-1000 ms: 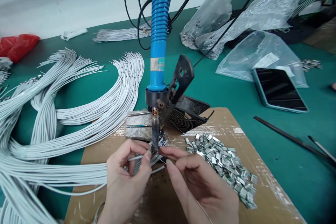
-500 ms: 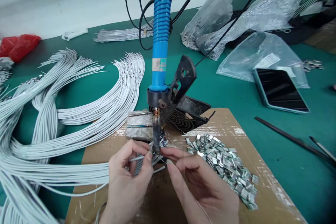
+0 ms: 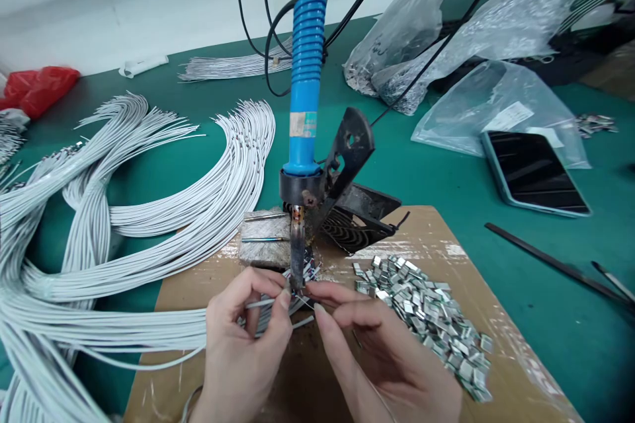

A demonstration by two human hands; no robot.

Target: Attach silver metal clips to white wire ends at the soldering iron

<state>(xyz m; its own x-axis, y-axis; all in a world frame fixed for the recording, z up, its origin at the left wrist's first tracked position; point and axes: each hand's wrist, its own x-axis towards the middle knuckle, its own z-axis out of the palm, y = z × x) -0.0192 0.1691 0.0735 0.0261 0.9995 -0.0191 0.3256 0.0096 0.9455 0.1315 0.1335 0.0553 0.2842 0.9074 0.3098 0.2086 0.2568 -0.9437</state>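
Between our fingertips we pinch a white wire (image 3: 258, 304) in smooth matt plastic sheathing. Just above the grip hangs the soldering iron (image 3: 303, 119), its ribbed blue plastic handle glossy, its metal tip dull and scorched. Under the grip lies rough brown cardboard (image 3: 501, 317); right of it gleam shiny metal clips (image 3: 431, 317).

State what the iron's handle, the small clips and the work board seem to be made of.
Handle: likely moulded plastic, matte blue, ribbed grip. Clips: metal, bright silvery glints. Board: apparently cardboard or fibreboard, dull brown, scuffed pale.
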